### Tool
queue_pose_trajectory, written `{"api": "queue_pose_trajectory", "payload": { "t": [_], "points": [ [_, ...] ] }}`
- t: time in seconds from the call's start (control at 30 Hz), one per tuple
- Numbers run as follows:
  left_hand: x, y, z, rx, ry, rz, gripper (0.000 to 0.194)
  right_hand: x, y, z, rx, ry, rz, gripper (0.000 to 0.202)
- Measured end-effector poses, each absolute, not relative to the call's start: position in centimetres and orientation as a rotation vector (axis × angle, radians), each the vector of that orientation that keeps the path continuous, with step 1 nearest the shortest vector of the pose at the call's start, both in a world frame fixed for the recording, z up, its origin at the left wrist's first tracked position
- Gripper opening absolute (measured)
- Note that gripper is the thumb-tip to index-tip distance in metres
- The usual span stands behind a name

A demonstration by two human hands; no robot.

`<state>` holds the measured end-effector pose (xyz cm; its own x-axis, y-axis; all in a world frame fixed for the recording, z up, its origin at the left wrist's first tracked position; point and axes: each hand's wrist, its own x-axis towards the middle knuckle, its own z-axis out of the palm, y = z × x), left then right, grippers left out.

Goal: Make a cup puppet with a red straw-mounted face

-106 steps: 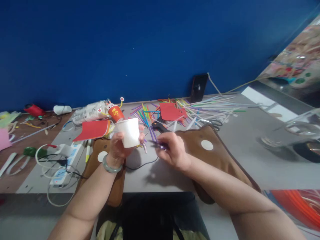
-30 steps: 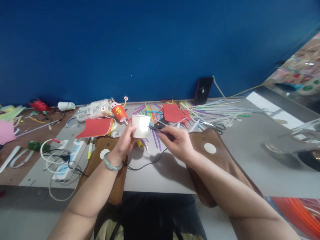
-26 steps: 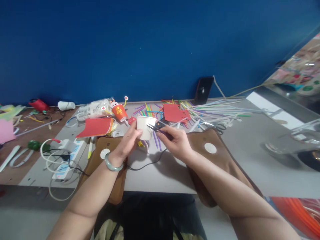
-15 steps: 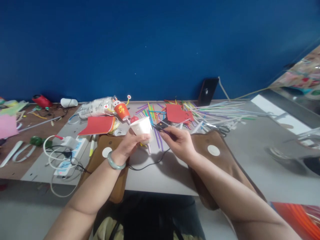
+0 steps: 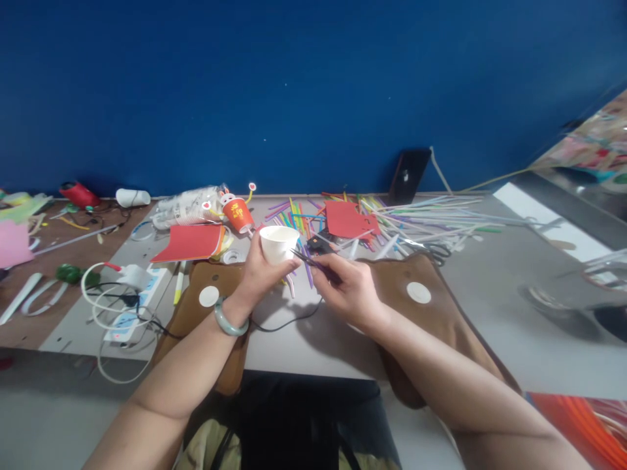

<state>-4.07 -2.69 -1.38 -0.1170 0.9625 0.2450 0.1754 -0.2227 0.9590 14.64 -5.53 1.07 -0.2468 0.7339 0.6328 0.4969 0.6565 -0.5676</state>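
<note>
White cup (image 5: pixel 277 251) is up off the table in the left hand (image 5: pixel 255 274), just to the right of the rabbit cup (image 5: pixel 238 215) and a bit nearer the person. Mouth faces up w/ a slight tip toward the wearer, so u can see down inside; its long axis is close to vertical, base down.

Left fingers are curled abt as wide as the cup and have hold of it. Thumb runs across the low front, pointing right; the other fingers go round the left side and back, mostly hidden, so can't tell how far they reach. Cup sits btwn thumb and fingers, rim above the thumb.

Right hand (image 5: pixel 350 287) is farther right of the rabbit cup, fingers pinched w/ basically no gap on a thin dark tool (image 5: pixel 304 258). Tool's long axis slants, tip up and left, right at the cup's lower right side. Can't tell if it's touching or just in front tbh. Its back end is inside the grip, so can't tell exactly what kind of tool.

Other stuff: red paper (image 5: pixel 349 220) and phone (image 5: pixel 409 175) are well to the right of the rabbit cup, red sheets (image 5: pixel 189 243) to its left, tape roll (image 5: pixel 231 256) just on the near side.
</note>
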Motion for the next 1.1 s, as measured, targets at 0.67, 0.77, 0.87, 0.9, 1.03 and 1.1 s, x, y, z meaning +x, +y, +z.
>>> {"api": "queue_pose_trajectory", "payload": {
  "t": [0.67,0.77,0.87,0.9,1.03,1.1],
  "points": [
    [-5.0,-2.1,-1.6,1.696,1.365,1.138,0.065,16.7,-4.0,1.3,-0.835,-2.269,-0.774,0.024],
    [-4.9,-2.3,-1.3,1.750,1.426,1.125,0.064,16.6,-3.9,1.1,-0.884,-2.251,-0.520,0.022],
    [-4.6,-2.5,-1.1,1.778,1.507,1.159,0.064,16.3,-3.7,1.0,-0.959,-2.145,0.071,0.017],
    [-4.6,-2.5,-1.1,1.787,1.512,1.172,0.063,16.2,-3.6,1.0,-0.975,-2.096,0.273,0.016],
    [-4.8,-2.3,-1.2,1.820,1.457,1.198,0.065,15.8,-3.4,1.1,-1.032,-1.957,0.743,0.018],
    [-4.9,-2.2,-1.4,1.818,1.447,1.194,0.064,15.7,-3.4,0.9,-1.024,-1.979,0.662,0.019]
  ]
}}
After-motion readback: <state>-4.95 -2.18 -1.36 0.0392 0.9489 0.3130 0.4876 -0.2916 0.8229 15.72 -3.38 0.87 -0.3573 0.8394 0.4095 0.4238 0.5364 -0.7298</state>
